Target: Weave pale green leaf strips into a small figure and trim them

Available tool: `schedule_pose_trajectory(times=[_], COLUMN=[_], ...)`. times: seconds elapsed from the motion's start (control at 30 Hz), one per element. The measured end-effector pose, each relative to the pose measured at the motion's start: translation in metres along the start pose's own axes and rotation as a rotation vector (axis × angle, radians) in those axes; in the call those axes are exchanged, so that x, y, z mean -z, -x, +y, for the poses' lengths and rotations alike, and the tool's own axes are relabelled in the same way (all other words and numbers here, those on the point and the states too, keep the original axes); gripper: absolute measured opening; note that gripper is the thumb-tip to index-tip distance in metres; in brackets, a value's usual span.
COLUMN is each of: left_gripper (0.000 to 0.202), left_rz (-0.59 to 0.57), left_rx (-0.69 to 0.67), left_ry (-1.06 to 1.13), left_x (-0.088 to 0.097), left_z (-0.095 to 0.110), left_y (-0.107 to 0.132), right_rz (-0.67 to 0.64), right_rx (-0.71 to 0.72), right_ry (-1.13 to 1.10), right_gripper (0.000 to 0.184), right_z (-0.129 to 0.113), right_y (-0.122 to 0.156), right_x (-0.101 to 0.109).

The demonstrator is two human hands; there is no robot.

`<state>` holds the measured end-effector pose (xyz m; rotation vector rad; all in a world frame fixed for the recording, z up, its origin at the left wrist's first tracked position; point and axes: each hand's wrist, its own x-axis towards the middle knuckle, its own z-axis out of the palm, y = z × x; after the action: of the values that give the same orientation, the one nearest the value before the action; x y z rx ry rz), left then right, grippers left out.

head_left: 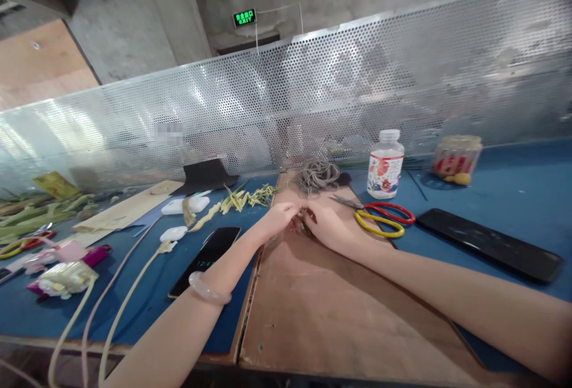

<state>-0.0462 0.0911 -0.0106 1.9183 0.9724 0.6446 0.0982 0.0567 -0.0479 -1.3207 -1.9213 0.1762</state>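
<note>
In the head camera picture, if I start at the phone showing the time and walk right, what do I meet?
Phone → left hand → right hand → white-capped bottle → jar.

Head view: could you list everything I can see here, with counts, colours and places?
Exit sign: one, green, upper wall
Perforated panel: one, silvery, behind table
Tabletop: one, blue, both sides
Board: one, brown, middle
Cord bundle: one, grey, board's far end
Scissors: two, red-yellow handles, right and far left
Bottle: one, clear, labelled, right
Jar: one, clear-red, far right
Phones: two, black, either side
Sheets: at least two, black and beige, left
White cases: at least two, left
Cables: several, pale, front left
Plant strips: many, green-yellow, left
Bangle: one, pale, left wrist
Small piece: one, greenish, mostly hidden by fingers
Left hand: one, bare, over board
Right hand: one, bare, beside it
</note>
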Motion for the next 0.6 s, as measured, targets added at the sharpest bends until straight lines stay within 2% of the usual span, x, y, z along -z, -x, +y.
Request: schedule_pose_trajectory(times=[0.6], left_gripper=[0.027], left_rz=[0.022], left_rx=[-0.032], left_ry=[-0.012], left_x=[-0.0026], left_z=[0.0037], left_y=[0.0048], right_rz=[0.000], right_rx=[-0.010], right_ry=[0.038], right_gripper=[0.016], right_z=[-0.0013], right_y=[0.0009], right_x=[0.0010])
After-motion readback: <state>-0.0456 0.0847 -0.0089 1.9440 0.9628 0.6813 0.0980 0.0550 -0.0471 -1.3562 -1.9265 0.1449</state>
